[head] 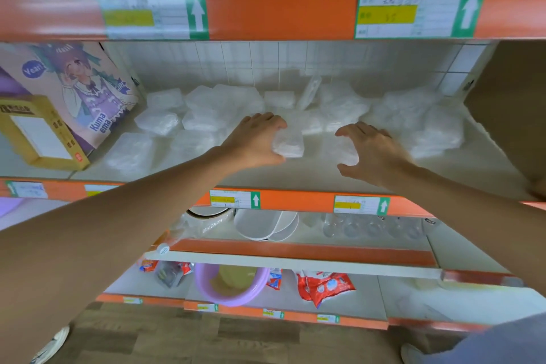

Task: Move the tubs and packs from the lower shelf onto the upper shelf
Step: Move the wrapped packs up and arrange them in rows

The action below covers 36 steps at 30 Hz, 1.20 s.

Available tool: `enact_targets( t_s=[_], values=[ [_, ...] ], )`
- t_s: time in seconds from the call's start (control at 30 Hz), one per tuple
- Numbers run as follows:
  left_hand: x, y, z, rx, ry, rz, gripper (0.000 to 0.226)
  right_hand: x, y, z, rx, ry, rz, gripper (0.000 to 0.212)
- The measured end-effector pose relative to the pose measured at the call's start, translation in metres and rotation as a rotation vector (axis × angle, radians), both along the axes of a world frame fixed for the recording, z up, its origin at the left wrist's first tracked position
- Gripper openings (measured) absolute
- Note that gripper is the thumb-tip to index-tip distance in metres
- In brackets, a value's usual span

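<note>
Both my arms reach into a white shelf (295, 174) with an orange front rail. My left hand (254, 142) grips a clear plastic pack (289, 143) between thumb and fingers, just above the shelf floor. To its right, my right hand (369, 151) curls its fingers and thumb around another clear pack (342, 152), mostly hidden under the palm. Several more clear tubs and packs (206, 115) lie spread across the back of the same shelf. The shelf above (280, 9) shows only its orange rail and blurred white packaging.
A pink cartoon-printed box (85, 89) and a yellow box (38, 133) stand at the shelf's left. A brown cardboard sheet (514, 103) closes off the right. Lower shelves hold white dishes (266, 224), clear cups (372, 227), a purple basin (230, 287) and red packets (322, 287).
</note>
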<state>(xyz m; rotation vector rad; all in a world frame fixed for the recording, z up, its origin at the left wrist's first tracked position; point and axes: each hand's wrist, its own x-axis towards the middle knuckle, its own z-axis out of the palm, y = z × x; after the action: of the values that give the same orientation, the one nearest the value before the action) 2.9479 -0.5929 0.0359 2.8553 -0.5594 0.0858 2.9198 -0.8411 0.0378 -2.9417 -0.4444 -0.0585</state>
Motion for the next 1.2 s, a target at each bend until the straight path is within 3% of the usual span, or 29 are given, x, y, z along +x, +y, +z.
enact_targets(
  t_s=[0.4,0.87,1.2],
  values=[
    [-0.079,0.005,0.043,0.02,-0.029,0.018,0.061,-0.069,-0.005,0.04,-0.085,-0.069,0.142,0.06],
    [-0.156,0.024,0.159,-0.067,-0.067,-0.003,0.06,-0.13,-0.006,0.149,-0.131,-0.176,0.264,0.061],
    [-0.17,0.036,0.238,-0.112,-0.163,-0.005,0.06,-0.145,0.006,0.235,-0.041,-0.313,0.298,0.059]
  ],
)
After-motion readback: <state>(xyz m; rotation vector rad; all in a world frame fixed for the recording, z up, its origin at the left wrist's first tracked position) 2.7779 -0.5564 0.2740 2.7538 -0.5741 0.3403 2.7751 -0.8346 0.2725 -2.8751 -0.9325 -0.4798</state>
